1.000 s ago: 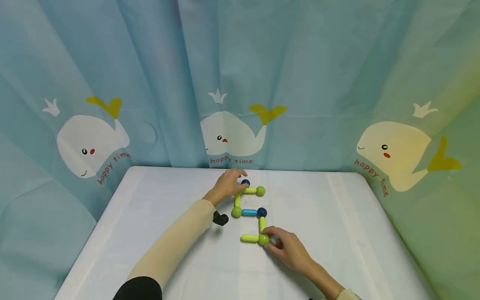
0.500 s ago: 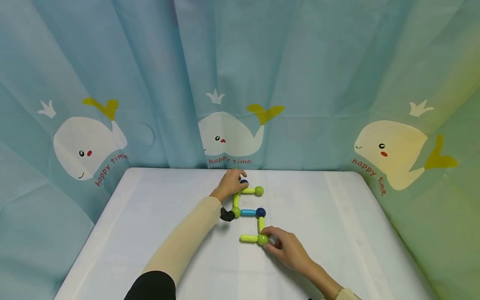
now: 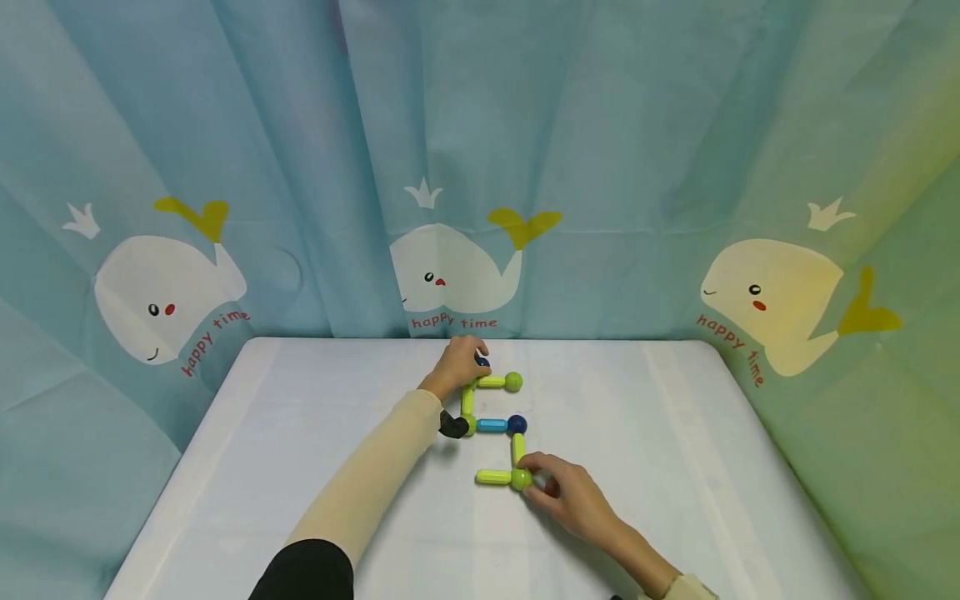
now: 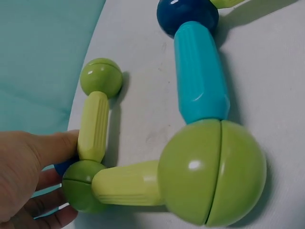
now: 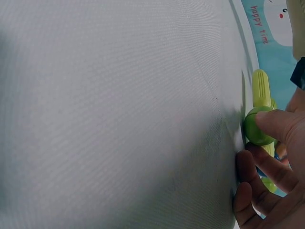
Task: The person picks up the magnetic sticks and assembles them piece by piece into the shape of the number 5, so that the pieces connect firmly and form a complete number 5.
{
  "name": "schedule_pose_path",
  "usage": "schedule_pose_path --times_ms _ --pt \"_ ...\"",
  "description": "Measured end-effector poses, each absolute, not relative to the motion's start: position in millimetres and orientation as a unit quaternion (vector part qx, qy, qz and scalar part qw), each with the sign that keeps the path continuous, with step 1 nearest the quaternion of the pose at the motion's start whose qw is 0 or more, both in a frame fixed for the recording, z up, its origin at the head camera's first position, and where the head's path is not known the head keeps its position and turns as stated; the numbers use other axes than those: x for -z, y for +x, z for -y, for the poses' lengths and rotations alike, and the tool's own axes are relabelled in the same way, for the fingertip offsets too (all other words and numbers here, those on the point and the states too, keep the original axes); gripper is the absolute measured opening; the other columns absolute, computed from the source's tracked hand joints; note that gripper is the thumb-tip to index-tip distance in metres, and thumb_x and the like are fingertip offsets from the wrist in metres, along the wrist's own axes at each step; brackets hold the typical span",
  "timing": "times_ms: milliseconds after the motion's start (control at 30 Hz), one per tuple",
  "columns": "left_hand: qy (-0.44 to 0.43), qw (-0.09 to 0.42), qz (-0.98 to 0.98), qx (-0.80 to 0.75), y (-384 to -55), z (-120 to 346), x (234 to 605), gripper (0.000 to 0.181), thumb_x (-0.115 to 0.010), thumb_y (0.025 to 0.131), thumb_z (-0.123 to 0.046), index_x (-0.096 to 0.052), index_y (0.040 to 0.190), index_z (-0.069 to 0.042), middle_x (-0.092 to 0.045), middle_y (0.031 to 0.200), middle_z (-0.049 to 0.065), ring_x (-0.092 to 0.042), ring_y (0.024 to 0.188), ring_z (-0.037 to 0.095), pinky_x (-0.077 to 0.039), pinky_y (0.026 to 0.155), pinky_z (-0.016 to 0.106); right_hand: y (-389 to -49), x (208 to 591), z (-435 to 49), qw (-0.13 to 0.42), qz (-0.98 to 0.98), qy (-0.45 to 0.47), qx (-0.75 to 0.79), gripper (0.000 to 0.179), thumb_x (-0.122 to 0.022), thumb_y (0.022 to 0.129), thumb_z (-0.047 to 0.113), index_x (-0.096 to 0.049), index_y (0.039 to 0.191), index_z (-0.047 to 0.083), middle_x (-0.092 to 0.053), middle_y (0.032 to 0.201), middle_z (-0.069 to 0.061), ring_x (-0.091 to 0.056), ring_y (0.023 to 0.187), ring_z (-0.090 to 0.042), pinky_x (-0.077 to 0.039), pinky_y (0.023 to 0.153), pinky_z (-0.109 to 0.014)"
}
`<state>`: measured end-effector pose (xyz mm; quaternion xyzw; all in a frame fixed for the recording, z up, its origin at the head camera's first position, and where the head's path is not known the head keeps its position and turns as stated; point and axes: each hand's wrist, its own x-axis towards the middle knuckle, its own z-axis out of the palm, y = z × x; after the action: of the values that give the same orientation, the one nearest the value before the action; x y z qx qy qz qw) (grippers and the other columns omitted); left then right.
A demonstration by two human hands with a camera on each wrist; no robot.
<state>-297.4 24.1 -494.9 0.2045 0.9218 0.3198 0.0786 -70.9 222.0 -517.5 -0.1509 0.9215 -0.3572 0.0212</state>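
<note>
A zigzag of magnetic building sticks and balls lies on the white table, with yellow-green rods, a blue rod (image 3: 492,425), green balls and a dark blue ball (image 3: 517,424). At its far left corner my left hand (image 3: 456,365) pinches a second dark blue ball (image 4: 65,165), mostly hidden, right beside the green corner ball (image 4: 85,187). A yellow-green rod (image 4: 93,126) leads from that corner to an end ball (image 4: 101,78). My right hand (image 3: 567,496) pinches the near green ball (image 3: 521,479) between thumb and fingers; a yellow-green rod (image 3: 493,477) points left from it.
The white table (image 3: 637,425) has rounded far corners. A blue-green curtain (image 3: 630,167) with printed whales hangs close behind it and along the sides. A black wrist camera (image 3: 453,425) below my left wrist overlaps the middle left green ball in the head view.
My left forearm and its wrist camera have shifted right, over the middle green ball. Both hands keep their holds, and the zigzag keeps its shape. The head view has turned slightly.
</note>
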Motion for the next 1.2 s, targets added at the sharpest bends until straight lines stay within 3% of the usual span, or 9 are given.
schedule_pose_path --times_ms 500,700,1200 --pt "0.184 0.096 -0.926 -0.315 -299 -20 490 0.031 -0.08 0.09 -0.008 -0.073 0.119 0.0 -0.07 0.118 0.014 -0.064 0.109 0.028 -0.054 0.095 0.041 -70 517 -222 0.014 -0.921 -0.158 0.357 0.032 -0.079 0.091 0.014 -0.069 0.121 0.019 -0.07 0.105 0.006 -0.053 0.069 0.0 -0.047 0.061 -0.023" --pt "0.219 0.068 -0.921 -0.316 -297 -14 487 0.03 -0.08 0.09 -0.011 -0.074 0.118 -0.002 -0.072 0.117 0.011 -0.064 0.111 0.025 -0.052 0.098 0.04 -71 517 -224 0.016 -0.92 -0.155 0.36 0.031 -0.079 0.091 0.014 -0.07 0.121 0.019 -0.071 0.106 0.005 -0.054 0.068 0.0 -0.047 0.061 -0.023" --pt "0.304 -0.001 -0.877 -0.373 -246 56 481 0.023 -0.084 0.085 -0.01 -0.073 0.105 -0.009 -0.072 0.104 0.002 -0.069 0.094 0.015 -0.056 0.084 0.034 -74 517 -222 0.03 -0.917 -0.146 0.37 0.031 -0.079 0.091 0.014 -0.07 0.12 0.02 -0.073 0.112 0.001 -0.057 0.069 -0.001 -0.05 0.063 -0.024"
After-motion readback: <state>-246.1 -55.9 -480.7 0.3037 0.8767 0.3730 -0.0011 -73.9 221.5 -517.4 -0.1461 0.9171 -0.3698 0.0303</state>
